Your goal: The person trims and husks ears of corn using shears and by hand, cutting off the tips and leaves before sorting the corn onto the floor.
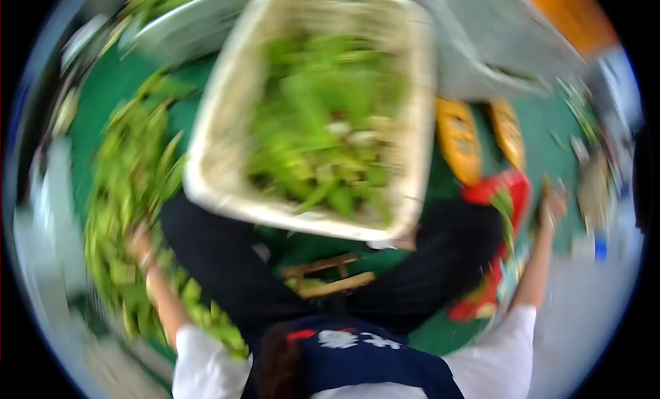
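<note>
My left hand [139, 242] is down at the left, touching a long heap of green leafy vegetables [127, 179] on the green floor; blur hides its fingers. My right hand [552, 203] is out at the right over the floor, beside a red object [505, 189], and its fingers are smeared too. In front of my knees stands a large white plastic basket [223, 120] with loose green leaves [330, 103] inside. Neither hand touches the basket.
A small wooden stool [337, 287] lies between my legs. Yellow slippers [459, 141] stand right of the basket, below a grey sack [481, 41]. Another white basket [185, 31] with greens is at the upper left. Scraps [581, 110] lie at the right.
</note>
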